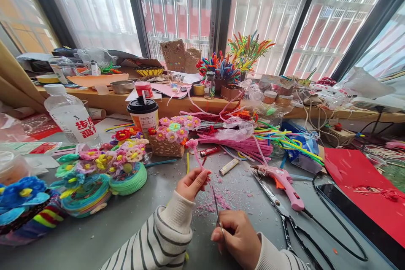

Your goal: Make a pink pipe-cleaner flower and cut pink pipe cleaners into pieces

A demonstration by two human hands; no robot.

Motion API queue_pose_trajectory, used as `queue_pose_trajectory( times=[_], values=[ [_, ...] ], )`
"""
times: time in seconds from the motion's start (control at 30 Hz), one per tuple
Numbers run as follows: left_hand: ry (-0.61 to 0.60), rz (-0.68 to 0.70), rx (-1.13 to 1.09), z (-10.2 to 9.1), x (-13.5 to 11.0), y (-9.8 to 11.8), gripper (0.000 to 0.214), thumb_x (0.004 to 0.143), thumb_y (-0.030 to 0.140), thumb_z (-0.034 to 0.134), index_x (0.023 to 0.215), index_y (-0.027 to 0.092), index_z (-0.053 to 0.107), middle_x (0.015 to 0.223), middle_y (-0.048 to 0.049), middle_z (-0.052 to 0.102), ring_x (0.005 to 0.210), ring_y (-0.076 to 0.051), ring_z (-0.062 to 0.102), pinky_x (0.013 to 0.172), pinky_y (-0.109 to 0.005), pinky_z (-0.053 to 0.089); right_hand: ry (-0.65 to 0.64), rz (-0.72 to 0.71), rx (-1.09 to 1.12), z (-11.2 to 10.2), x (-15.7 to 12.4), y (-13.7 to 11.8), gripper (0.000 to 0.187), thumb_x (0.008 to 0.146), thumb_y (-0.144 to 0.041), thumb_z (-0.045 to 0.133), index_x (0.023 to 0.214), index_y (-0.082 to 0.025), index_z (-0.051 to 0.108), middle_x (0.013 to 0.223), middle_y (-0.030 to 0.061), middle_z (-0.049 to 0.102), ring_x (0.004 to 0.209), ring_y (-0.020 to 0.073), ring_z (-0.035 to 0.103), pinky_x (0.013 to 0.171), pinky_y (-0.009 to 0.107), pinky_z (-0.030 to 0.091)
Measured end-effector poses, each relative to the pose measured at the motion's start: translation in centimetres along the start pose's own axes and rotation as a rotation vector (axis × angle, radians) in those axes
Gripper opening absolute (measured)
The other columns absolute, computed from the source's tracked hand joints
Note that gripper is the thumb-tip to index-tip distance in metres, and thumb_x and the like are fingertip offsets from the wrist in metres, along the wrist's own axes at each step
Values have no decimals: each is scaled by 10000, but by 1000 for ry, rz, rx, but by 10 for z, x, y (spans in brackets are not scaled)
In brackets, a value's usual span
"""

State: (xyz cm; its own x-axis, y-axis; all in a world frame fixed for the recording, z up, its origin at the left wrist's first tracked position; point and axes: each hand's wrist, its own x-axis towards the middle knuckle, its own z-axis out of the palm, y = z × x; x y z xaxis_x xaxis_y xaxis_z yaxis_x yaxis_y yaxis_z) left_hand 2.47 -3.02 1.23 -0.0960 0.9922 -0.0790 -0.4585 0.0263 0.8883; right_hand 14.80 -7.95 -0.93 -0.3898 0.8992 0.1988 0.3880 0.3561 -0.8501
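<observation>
You are working the pink chenille stem with a small pink flower head, holding it stretched between both hands over the near middle of the grey worktop. Your left hand is closing in a pinch, thumb and fingertips gripping the fuzzy pink part just below the flower, so the flower is standing above your knuckles and pointing towards the far edge. Your right hand is curling shut close to the near edge, with its fingers gripping the lower end of the stem. That stretch is looking thin and dark, perhaps bare wire with the fluff taken off, though it is too fine here to be sure. Loose pink fluff crumbs are lying on the worktop between your two hands, which fits a step of stripping or shaping the lower stem. Judging by this, the next move is calling for a firm left pinch to keep the flower from twisting, and a short, controlled pull or turn from the right. Your left forearm, in a striped knit sleeve, is coming in from the near edge and angling right, while your right wrist is bending inward. The pink hot glue gun and the long metal scissors are lying just to your right, and the woven basket of pink flowers is sitting beyond your left hand.
</observation>
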Motion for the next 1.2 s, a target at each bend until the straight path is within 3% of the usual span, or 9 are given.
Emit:
queue_pose_trajectory(
  times=[0.13,0.37,0.77,1.0,1.2],
  values=[
    [-27,-2,40,1,0,1,249,465,334,661,601,128,626,462,15,531,405,-36,410,392,-153,294,-52,-13,0,-3,0,-5,672,624,-700,146,360,-154,436,399,13,406,412,103,369,436,227,276],
    [-19,10,88,1,-1,0,247,439,341,671,566,134,624,445,17,534,399,-36,416,390,-144,299,-2,-6,-95,0,-1,-1,645,625,-693,194,385,-146,438,413,-10,378,414,89,348,413,214,237],
    [-9,25,165,1,0,-2,273,440,369,658,560,128,616,449,22,517,375,-32,381,385,-162,286,121,-49,-172,0,0,7,479,640,-492,491,322,-148,395,369,-42,344,382,64,313,379,177,248],
    [-3,28,139,-1,1,-2,270,427,354,667,563,130,600,427,35,490,391,-40,388,390,-159,283,145,-60,-192,2,0,9,499,677,-490,450,322,-141,413,357,-39,369,361,55,312,378,172,258],
    [-24,25,227,-1,-1,-2,278,444,367,654,552,127,565,421,46,461,388,-43,364,406,-172,273,244,-18,-121,-6,2,7,450,716,-480,396,445,-142,515,457,-1,468,441,88,409,428,187,309]
  ],
)
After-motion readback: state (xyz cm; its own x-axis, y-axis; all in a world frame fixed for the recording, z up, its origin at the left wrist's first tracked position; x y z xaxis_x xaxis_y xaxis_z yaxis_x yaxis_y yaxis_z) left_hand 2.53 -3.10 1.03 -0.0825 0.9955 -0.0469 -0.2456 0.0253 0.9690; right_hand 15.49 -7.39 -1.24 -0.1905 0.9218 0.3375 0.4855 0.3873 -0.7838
